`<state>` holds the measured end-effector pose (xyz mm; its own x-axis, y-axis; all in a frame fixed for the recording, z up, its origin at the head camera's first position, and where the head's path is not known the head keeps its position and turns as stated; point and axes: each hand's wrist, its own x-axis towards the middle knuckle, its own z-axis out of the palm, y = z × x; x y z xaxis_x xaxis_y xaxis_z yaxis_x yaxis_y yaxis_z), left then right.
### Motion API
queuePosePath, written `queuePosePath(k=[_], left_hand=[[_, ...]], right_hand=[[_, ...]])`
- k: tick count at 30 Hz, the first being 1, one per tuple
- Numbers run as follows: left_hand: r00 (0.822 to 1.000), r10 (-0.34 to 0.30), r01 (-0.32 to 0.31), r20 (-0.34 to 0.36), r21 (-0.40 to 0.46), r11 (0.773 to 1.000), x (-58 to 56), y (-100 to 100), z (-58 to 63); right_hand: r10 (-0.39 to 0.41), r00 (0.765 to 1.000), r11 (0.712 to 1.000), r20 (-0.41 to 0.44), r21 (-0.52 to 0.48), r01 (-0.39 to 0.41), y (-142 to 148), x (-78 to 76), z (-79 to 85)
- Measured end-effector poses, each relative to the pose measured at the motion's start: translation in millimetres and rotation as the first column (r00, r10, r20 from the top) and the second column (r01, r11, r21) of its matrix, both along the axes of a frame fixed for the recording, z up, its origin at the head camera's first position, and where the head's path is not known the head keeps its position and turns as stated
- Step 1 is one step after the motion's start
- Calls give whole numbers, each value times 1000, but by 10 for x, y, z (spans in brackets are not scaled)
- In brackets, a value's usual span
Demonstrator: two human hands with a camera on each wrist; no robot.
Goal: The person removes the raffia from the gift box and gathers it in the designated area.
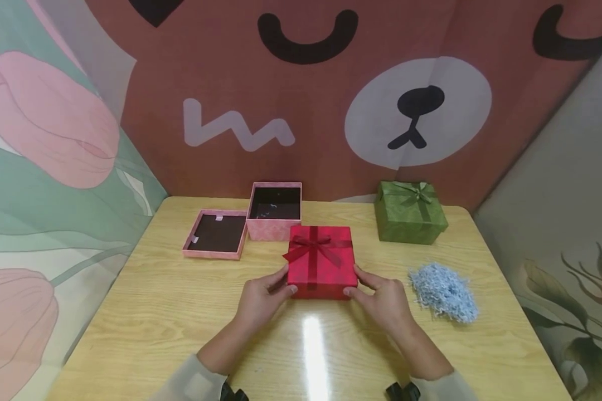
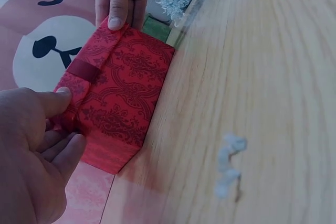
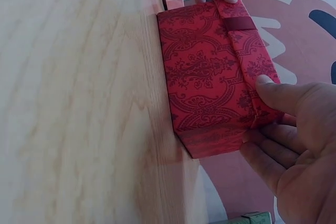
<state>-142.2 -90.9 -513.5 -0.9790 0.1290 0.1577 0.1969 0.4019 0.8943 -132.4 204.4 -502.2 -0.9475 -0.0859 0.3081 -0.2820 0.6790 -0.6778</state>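
Note:
A red gift box (image 1: 321, 262) with a dark red ribbon bow stands on the table in front of me, its lid seated on its base. My left hand (image 1: 263, 301) grips the lid at the left side, thumb at the front corner. On the opposite side my right hand (image 1: 383, 301) grips it the same way. In the left wrist view, the box (image 2: 128, 77) shows a dark floral pattern, and the left thumb presses the lid's rim. The right wrist view has the right thumb on the lid's edge of the box (image 3: 199, 72), other fingers at its side.
Behind the red box stands an open pink box (image 1: 273, 228) with a dark inside. Left of it lies its upturned pink lid (image 1: 215, 233). A green gift box (image 1: 410, 214) with a bow is at the back right, with light blue shredded paper (image 1: 443, 292) nearer me.

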Motion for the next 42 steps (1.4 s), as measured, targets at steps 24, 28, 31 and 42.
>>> queuePosePath(k=[24,28,31,42], left_hand=[[999,11,-12,35,21,1000,-50,-36,109],[999,9,-10,39,15,1000,-55,-36,160],[1000,4,-4,19,4,1000,-66,-37,208],[999,35,-32,-17,143,989,-82,-45,381]], right_hand=[[-19,1000,999,-16,-46,18,-64,-36,58],[-28,999,998,-19,-57,27,-59,-34,99],[-27,999,997,-31,-71,24,-49,-39,138],[-34,996,988,-80,-152,22,-46,-65,316]])
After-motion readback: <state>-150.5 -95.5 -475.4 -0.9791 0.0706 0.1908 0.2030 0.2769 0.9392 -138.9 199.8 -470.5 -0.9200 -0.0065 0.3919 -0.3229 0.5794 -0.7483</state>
